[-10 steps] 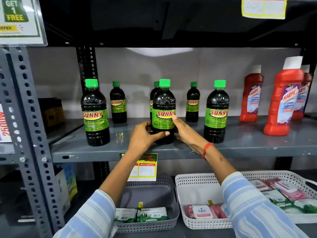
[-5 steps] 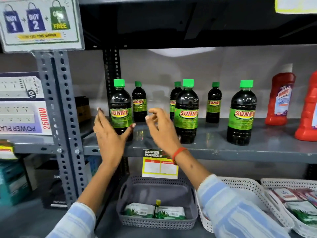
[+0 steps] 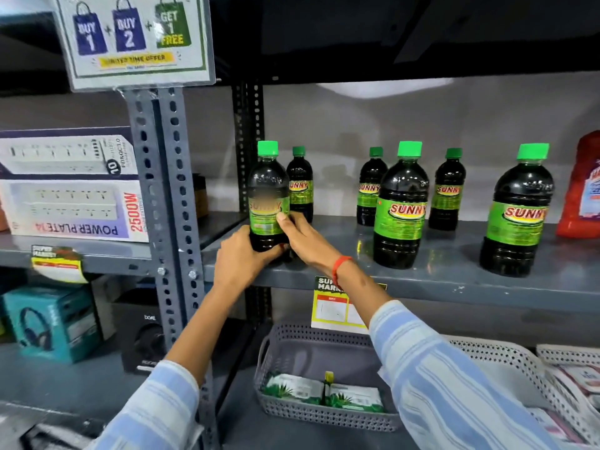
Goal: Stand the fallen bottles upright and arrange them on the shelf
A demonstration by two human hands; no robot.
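Observation:
Several dark bottles with green caps and green "Sunny" labels stand upright on the grey metal shelf (image 3: 438,274). The leftmost large bottle (image 3: 268,186) stands near the shelf's left end, and both hands grip its lower half. My left hand (image 3: 242,258) wraps its base from the left. My right hand (image 3: 305,238) holds it from the right, thumb on the label. Two more large bottles stand at the front, one mid-shelf (image 3: 401,206) and one to the right (image 3: 518,212). Three small bottles stand behind, the nearest (image 3: 300,183) just behind the held one.
A perforated grey upright (image 3: 165,190) stands just left of the hands. A red cleaner bottle (image 3: 581,190) is at the right edge. Boxes of power strips (image 3: 71,186) fill the left shelf. Below sit a grey basket (image 3: 324,378) and a white basket (image 3: 519,368).
Both hands left the middle large bottle, moved left and closed on the leftmost large bottle. The view has swung left as well.

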